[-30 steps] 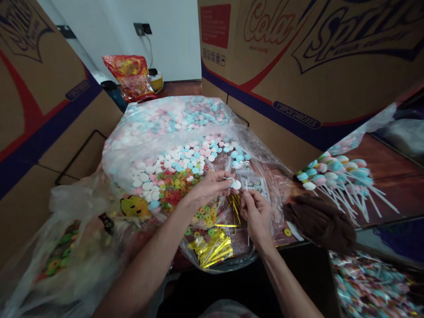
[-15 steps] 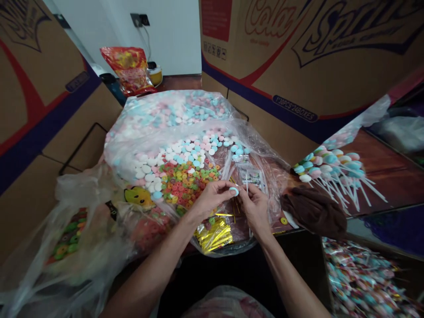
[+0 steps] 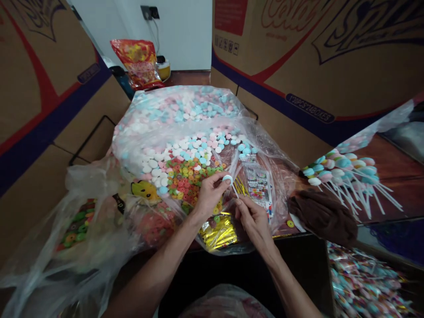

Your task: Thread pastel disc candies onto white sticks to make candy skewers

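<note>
My left hand (image 3: 212,190) pinches a round, pale blue and white candy (image 3: 227,179) between thumb and fingertips. My right hand (image 3: 253,217) grips a thin white stick (image 3: 235,190) near its lower part. The stick slants up to the candy's lower edge; whether its tip is inside the candy I cannot tell. Beneath the hands lie small ring candies (image 3: 187,179) in red, orange, yellow and green. Gold twist ties (image 3: 218,234) are bundled just below, at the table's front edge. Behind spread loose pastel candies (image 3: 185,150) on clear plastic.
Candies on sticks (image 3: 344,172) are piled at the right, beside a brown cloth (image 3: 323,216). Wrapped candies (image 3: 367,278) fill a container lower right. Large cardboard boxes (image 3: 281,66) flank the table. A plastic bag (image 3: 76,221) is at left, a red packet (image 3: 137,64) behind.
The stick, upright and apart from the candy before, now leans with its top end against the candy. My right hand has dropped slightly lower, and the view has shifted a little.
</note>
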Motion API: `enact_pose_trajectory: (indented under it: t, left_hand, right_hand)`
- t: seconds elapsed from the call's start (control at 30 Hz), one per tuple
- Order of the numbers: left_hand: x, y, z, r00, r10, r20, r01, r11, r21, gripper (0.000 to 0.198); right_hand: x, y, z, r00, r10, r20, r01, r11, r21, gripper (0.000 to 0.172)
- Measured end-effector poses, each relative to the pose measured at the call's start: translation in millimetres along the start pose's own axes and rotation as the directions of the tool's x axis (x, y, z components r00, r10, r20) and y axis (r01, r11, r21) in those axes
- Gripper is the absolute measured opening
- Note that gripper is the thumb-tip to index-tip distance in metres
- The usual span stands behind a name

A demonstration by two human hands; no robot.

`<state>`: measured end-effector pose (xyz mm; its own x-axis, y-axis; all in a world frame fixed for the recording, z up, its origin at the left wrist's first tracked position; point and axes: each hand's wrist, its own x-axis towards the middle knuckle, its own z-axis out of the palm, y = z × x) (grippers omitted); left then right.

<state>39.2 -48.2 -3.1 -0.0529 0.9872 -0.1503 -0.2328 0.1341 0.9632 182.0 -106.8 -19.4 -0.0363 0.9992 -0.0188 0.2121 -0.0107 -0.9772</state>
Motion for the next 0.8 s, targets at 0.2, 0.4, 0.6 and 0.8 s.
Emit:
enact_pose_trajectory:
  t: [0.2, 0.4, 0.6, 0.8]
  left_hand:
    - [-1.9, -3.6, -3.6, 0.995, -0.098, -0.016, 0.090, 0.960, -0.265, 0.036]
    - [-1.9, -5.0, -3.4, 0.992, -0.081, -0.096, 0.052, 0.961, -0.272, 0.036]
    - [-1.6, -8.2, -2.8, 0.990, -0.004, -0.142, -0.018, 0.988, -0.154, 0.027]
    - [-2.3, -8.1, -6.3, 0.995, 0.039, -0.096, -0.044, 0.998, -0.045, 0.024]
  right_hand:
    - [-7.3, 2.8, 7.5, 0.998, -0.042, -0.038, 0.036, 0.988, -0.153, 0.034]
    - [-5.1, 7.8, 7.9, 0.996, -0.072, -0.047, 0.065, 0.988, -0.142, 0.038]
    - [-5.8, -0.1, 7.9, 0.996, -0.067, -0.058, 0.058, 0.988, -0.144, 0.034]
    - [-3.1, 7.7, 2.4, 0.999, -0.051, -0.011, 0.049, 0.990, -0.130, 0.033]
